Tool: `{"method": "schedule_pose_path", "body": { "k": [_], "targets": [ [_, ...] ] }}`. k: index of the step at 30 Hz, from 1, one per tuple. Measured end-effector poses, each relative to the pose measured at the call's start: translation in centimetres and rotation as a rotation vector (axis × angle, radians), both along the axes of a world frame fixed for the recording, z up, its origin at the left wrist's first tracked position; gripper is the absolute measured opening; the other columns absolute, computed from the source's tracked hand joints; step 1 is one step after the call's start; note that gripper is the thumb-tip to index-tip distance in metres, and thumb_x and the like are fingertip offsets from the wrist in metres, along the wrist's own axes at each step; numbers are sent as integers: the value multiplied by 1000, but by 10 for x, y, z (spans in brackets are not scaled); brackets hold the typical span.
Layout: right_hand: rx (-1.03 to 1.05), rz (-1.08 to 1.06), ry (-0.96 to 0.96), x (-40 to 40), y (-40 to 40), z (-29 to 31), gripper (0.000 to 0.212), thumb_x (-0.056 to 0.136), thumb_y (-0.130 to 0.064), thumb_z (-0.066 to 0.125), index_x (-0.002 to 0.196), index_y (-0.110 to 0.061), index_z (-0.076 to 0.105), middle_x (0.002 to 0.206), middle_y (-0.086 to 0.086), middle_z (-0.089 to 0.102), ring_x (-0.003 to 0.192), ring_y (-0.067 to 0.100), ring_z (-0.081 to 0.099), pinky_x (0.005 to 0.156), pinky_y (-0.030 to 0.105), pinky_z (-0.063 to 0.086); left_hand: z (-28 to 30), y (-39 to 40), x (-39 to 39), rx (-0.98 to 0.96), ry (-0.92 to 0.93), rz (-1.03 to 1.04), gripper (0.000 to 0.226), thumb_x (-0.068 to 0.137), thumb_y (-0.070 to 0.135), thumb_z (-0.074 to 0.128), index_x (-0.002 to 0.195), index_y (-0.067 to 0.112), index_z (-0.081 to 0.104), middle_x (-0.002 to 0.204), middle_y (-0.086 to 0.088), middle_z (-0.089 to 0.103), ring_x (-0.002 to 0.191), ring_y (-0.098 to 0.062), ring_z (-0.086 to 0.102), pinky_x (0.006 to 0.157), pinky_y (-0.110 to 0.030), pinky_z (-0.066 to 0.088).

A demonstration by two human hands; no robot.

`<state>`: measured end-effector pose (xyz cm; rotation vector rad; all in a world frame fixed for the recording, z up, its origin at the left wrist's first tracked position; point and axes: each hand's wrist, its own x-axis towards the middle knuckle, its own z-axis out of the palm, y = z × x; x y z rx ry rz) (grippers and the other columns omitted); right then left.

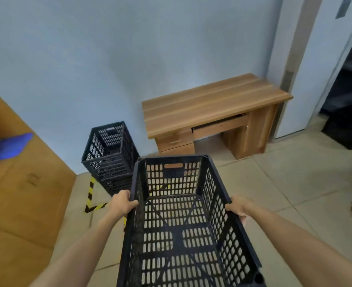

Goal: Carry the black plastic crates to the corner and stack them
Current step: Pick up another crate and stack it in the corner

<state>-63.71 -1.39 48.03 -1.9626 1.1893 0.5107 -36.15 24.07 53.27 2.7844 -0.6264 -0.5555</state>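
The carried crate (183,224) is black plastic, matt, its walls and base pierced all over with slots, with dust dulling the rim. The stack of crates (111,156) by the wall is the same perforated matt plastic. The desk (212,102) shows a smooth wood-grain finish with a slight sheen. Large boxes (19,193) on the left are plain brown cardboard. The floor (284,183) is pale matt tile, crossed by glossy yellow-and-black tape (90,193). The wall (88,59) is flat painted plaster.
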Motion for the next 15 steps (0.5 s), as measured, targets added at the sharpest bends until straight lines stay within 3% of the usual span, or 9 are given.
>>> {"method": "schedule_pose_path", "body": {
  "k": [3,8,11,15],
  "targets": [
    [-2,52,-31,57,22,7,21,97,-24,52,102,-3,52,89,14,66,36,16,60,34,26,47,6,33,35,-18,28,64,25,88,21,67,73,16,48,68,2,53,59,-7,49,47,-20,33],
    [-115,189,-61,135,50,3,35,93,-34,53,109,-4,62,89,9,68,75,25,70,58,25,51,7,89,90,38,6,137,21,88,31,67,83,18,51,76,1,58,75,-18,59,60,-29,41],
    [-118,225,-28,167,62,4,34,94,-35,52,111,-6,59,91,9,67,66,20,67,51,25,51,3,105,111,59,-47,140,24,91,32,65,86,15,50,76,2,52,76,-17,51,56,-27,34],
    [-117,270,-20,207,63,-6,33,94,-32,52,114,-7,59,94,8,65,77,22,66,62,29,56,-9,114,134,31,-68,213,23,91,28,66,88,10,52,81,-1,55,72,-15,49,54,-23,34]
  ]
}}
